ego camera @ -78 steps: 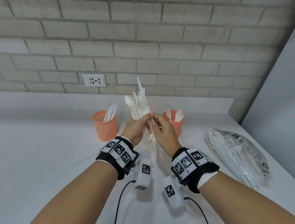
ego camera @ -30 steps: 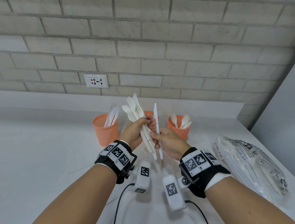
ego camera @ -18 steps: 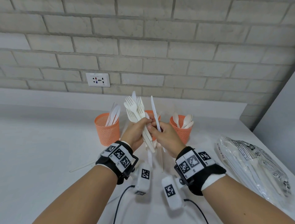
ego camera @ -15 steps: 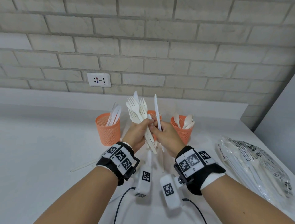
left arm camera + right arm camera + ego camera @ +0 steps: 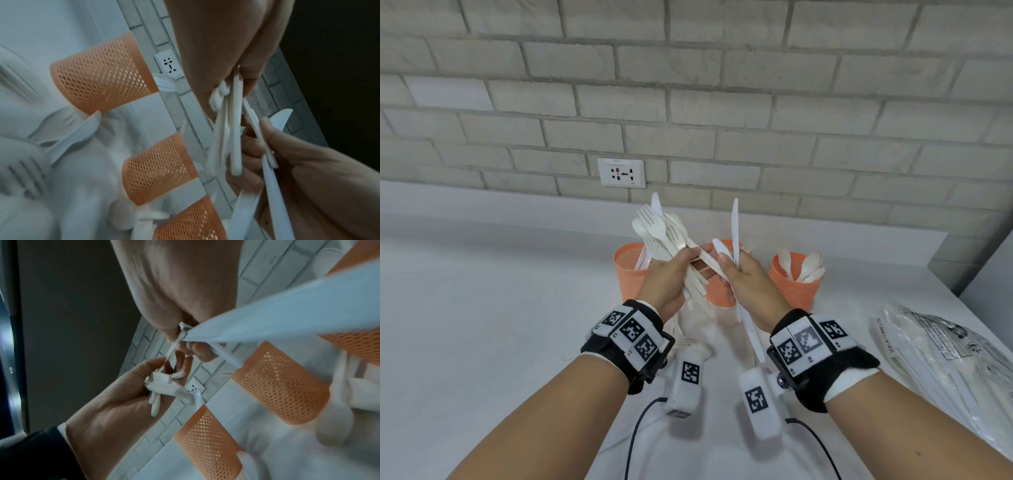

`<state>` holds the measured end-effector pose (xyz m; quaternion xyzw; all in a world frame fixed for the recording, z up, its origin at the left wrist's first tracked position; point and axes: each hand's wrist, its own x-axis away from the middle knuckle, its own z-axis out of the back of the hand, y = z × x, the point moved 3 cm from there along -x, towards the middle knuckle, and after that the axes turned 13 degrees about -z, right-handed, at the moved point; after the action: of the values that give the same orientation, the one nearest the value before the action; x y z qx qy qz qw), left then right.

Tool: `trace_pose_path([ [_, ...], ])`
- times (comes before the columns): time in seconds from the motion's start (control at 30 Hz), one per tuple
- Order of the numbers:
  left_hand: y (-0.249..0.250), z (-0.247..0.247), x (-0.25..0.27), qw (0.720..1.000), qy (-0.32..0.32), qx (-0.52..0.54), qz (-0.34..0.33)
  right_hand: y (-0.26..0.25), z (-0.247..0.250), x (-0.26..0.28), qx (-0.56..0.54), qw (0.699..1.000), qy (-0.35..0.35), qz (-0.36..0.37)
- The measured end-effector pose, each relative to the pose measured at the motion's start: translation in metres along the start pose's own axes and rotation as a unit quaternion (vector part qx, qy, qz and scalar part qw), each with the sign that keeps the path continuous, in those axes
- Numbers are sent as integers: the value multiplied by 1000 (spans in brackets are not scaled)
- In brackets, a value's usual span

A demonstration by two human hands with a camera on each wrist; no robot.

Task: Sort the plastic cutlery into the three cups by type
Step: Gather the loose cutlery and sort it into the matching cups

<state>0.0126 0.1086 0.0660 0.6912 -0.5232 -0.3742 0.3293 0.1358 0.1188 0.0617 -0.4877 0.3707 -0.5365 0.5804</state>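
My left hand (image 5: pixel 690 255) grips a bundle of white plastic cutlery (image 5: pixel 659 233), mostly forks with a spoon and a knife, fanned upward. Close beside it, my right hand (image 5: pixel 729 263) pinches an upright white knife (image 5: pixel 735 222), and a second knife's serrated tip (image 5: pixel 722 247) lies across its thumb. Three orange mesh cups stand behind the hands: the left cup (image 5: pixel 626 274) partly hidden by the bundle, the middle cup (image 5: pixel 717 293) mostly hidden, and the right cup (image 5: pixel 794 286) holding spoons (image 5: pixel 806 267). In the left wrist view the bundle's handles (image 5: pixel 232 129) hang below my fingers.
Loose white cutlery (image 5: pixel 688 342) lies on the white counter under my wrists. A clear plastic bag of cutlery (image 5: pixel 945 359) lies at the right. A brick wall with a socket (image 5: pixel 621 173) runs behind the cups, and a grey panel closes the right side.
My right hand drew one knife out of the bundle and holds it upright. It has come back against the left hand, and a second knife now lies at its thumb.
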Motion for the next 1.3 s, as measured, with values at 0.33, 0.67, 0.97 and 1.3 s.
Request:
trace_pose_path([
  [0.33,22,43,6,985,-134,-108,11,-62,-21,-23,-71,997,-6,26],
  [0.67,41,82,12,940,-255,-226,32,-84,-71,-50,-49,998,-46,-6],
  [0.97,49,143,0,958,-128,-245,76,-116,-67,-78,-358,929,66,70],
  [1.3,46,147,-12,981,-94,-162,55,-70,-111,-114,-212,973,32,87],
])
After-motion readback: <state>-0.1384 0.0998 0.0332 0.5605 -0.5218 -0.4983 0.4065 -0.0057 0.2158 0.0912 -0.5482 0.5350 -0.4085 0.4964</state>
